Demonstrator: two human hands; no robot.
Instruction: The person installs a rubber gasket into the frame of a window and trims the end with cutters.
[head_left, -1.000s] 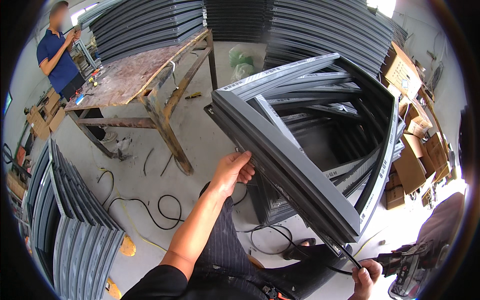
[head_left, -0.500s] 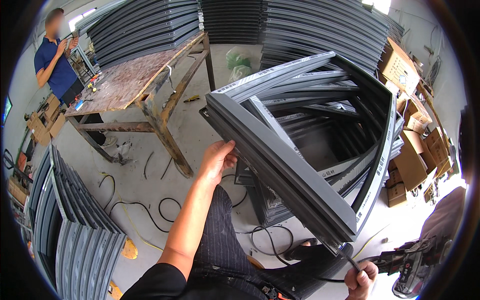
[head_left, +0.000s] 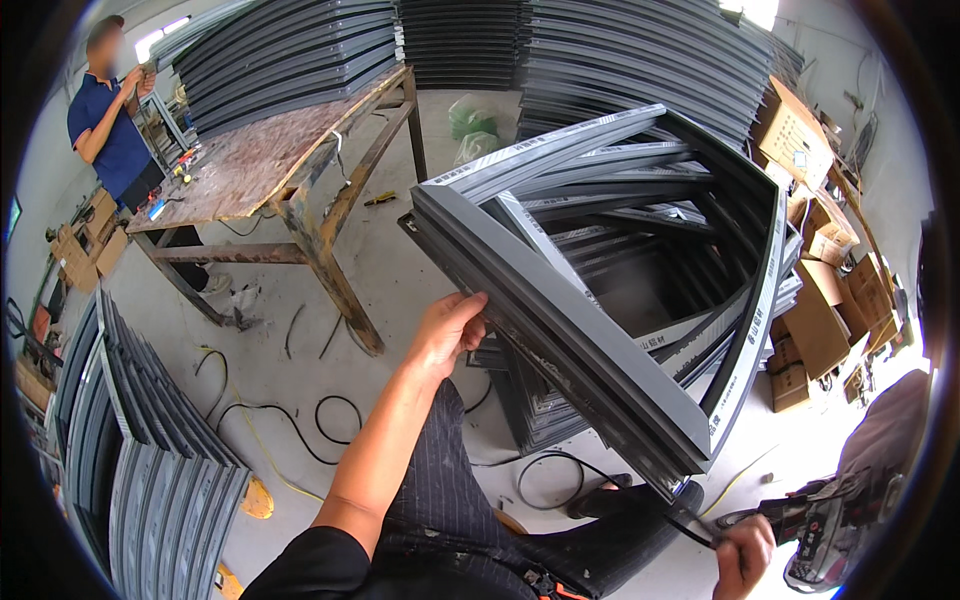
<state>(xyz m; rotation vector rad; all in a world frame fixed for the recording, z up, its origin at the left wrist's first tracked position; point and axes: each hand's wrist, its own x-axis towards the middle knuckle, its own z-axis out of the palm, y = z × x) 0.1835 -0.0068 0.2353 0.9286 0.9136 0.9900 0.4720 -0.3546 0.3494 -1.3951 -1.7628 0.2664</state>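
A dark grey metal window frame (head_left: 570, 320) lies tilted on top of a pile of similar frames, its near side facing me. My left hand (head_left: 450, 335) is closed at that side's outer edge, the thumb against the metal and the other fingers curled below. Past the frame's near right corner, my right hand (head_left: 744, 558) pinches a thin black rubber strip (head_left: 690, 528). The strip runs from the hand up toward that corner. Whether it sits in the frame's groove is hard to make out.
A worn workbench (head_left: 250, 180) bears stacked frames, and a person in a blue shirt stands behind it. More frames (head_left: 160, 500) stand at the near left. Cardboard boxes (head_left: 815, 315) line the right side. Black cable (head_left: 340, 420) loops across the floor, and a dark machine (head_left: 835, 530) stands at lower right.
My right hand has moved a little to the right, away from the frame's corner, still with the strip. My left hand has slid slightly right along the frame's edge.
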